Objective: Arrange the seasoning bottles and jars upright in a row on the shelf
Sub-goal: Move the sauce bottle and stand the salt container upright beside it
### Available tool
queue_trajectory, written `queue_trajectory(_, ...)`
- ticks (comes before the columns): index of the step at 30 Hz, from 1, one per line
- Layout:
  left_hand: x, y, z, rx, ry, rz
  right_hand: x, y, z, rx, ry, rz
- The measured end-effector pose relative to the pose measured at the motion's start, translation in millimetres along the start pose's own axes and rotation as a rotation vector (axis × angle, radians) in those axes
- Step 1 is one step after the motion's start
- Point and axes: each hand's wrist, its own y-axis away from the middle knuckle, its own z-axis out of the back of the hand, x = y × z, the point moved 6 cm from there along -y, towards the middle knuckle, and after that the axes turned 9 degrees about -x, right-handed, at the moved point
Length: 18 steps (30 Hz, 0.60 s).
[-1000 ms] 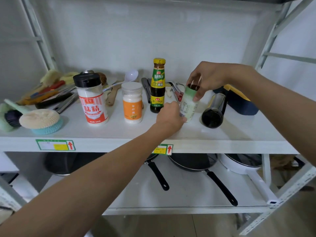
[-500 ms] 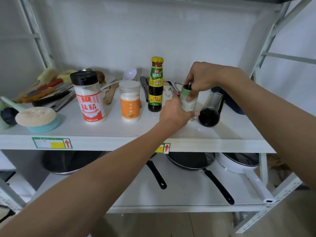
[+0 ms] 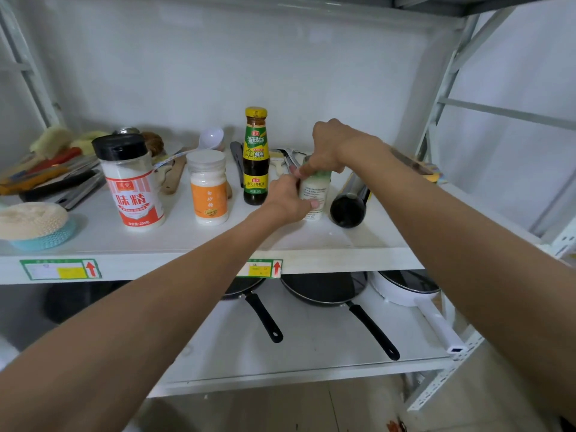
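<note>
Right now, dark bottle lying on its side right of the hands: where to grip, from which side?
Grip the dark bottle around its cylindrical body near the middle, coming from above or its right. It lies on the shelf base toward the camera, neck pointing back, partly hidden. The small jar, held by both the left hand and the right hand, crowds its left side.

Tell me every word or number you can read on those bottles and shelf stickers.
"味精" and "250克": the black-capped shaker.
"白砂糖": the orange-labelled jar.
"海天" with smaller print I can't read: the dark sauce bottle.
Small bottle held by both hands: print too small.
Shelf-edge stickers: red arrows only, text blurred.
</note>
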Motion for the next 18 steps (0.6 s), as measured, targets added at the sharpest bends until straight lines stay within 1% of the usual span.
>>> queue_trajectory(3,2,-4,0,0.027,-0.002,-0.04,2,4,7,0.062,0.045,-0.01)
queue_trajectory(5,5,-6,1,0.078,0.021,-0.032,0,3,7,0.106,0.039,-0.015)
queue_trajectory(7,8,-8,-1,0.137,0.038,-0.013,-5,1,2,0.077,-0.029,-0.012)
queue_trajectory(10,11,-11,-5,0.168,0.012,-0.003,-8,1,-9,0.015,-0.144,-0.012)
queue_trajectory(14,9,-1,-2,0.101,-0.002,0.011,-9,2,-8,-0.02,-0.186,-0.071)
queue_trajectory(18,15,3,-7,-0.027,0.029,0.082,0,3,-3,-0.042,-0.176,-0.054)
